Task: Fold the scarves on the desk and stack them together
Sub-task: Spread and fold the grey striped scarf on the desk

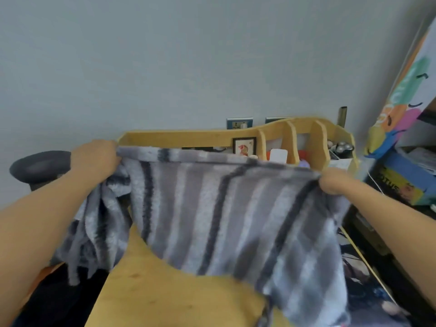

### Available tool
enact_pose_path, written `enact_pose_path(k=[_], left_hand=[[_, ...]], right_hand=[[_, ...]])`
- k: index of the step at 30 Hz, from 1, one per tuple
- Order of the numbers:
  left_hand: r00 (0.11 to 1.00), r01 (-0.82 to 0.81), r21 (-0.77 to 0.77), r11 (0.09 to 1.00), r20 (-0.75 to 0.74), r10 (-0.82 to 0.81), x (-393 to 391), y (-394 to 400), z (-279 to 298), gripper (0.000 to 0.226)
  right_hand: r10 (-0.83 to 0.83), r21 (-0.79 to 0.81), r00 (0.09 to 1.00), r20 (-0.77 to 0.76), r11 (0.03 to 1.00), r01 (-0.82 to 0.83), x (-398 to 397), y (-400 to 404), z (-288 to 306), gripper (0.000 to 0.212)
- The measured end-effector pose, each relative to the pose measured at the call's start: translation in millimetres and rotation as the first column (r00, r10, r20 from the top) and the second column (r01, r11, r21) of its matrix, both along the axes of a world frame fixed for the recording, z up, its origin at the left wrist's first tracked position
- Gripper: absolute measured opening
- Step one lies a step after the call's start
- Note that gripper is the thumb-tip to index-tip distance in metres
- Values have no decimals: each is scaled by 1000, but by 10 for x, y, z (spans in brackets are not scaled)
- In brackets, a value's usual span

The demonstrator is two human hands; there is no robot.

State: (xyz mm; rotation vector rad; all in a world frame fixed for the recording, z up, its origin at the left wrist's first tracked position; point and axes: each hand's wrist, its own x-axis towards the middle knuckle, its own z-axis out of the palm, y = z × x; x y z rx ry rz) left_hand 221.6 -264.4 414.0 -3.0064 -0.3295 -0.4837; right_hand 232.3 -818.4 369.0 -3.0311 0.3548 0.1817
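Scarf [212, 208], grey with dark stripes, hangs spread in the air above the tabletop [165, 291], its top edge stretched between both hands. Left hand [95, 159], at ten o'clock, has its fingers curled round one corner; right hand [335, 182], at three o'clock, pinches the other. Loose cloth bunches below the left hand and trails off the near edge. This looks like the opening of a fold: next, the hands should come together, corner to corner, then lay the halved cloth flat. At three o'clock a box [401, 185] shows letters like "OTUS", partly hidden.
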Motion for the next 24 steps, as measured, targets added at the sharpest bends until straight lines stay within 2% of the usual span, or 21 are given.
enact_pose_path(k=[1, 3, 5, 7, 9, 12, 15, 17, 18, 20, 21, 22, 24], left_hand=[[999, 37, 6, 999, 7, -37, 33, -42, 14, 17], [990, 99, 86, 991, 92, -107, 108, -124, 91, 15], [962, 128, 235, 964, 209, -178, 186, -191, 232, 11], [925, 154, 335, 929, 281, -255, 239, -239, 399, 14], [893, 215, 364, 906, 303, -333, 261, -277, 508, 16], [890, 302, 385, 872, 213, -403, 282, -250, 394, 27], [898, 420, 234, 877, 32, -438, 116, -272, -115, 37], [885, 461, 132, 878, -140, -444, -108, -352, -642, 37], [877, 453, 111, 885, -232, -420, -235, -402, -960, 38], [833, 425, 54, 904, -414, -367, -496, -508, -1631, 45], [799, 408, -1, 913, -484, -357, -628, -563, -1957, 49], [769, 379, -72, 923, -530, -357, -757, -606, -2270, 52], [730, 295, -219, 930, -577, -368, -1004, -667, -2775, 60]], right_hand=[[-97, 31, 985, 145, 995, 94, 66, -70, 128, 21], [-213, 33, 877, 430, 975, 221, 111, -197, 437, 24], [-136, -169, 754, 643, 935, 312, 100, -341, 741, 17], [21, -343, 685, 729, 876, 338, 80, -479, 917, 8], [121, -442, 677, 726, 836, 324, 56, -620, 930, 12], [319, -602, 696, 643, 772, 202, -71, -793, 673, 11], [489, -669, 720, 493, 742, -45, -342, -893, 34, 18], [509, -649, 771, 382, 742, -168, -615, -998, -602, 24], [476, -639, 826, 303, 745, -194, -766, -1049, -939, 28], [293, -627, 955, 38, 751, -205, -1095, -1050, -1491, 50], [199, -601, 978, -65, 774, -198, -1230, -1031, -1737, 58], [141, -555, 978, -155, 806, -204, -1348, -1011, -1994, 58], [-52, -470, 966, -251, 879, -75, -1532, -914, -2348, 49]])
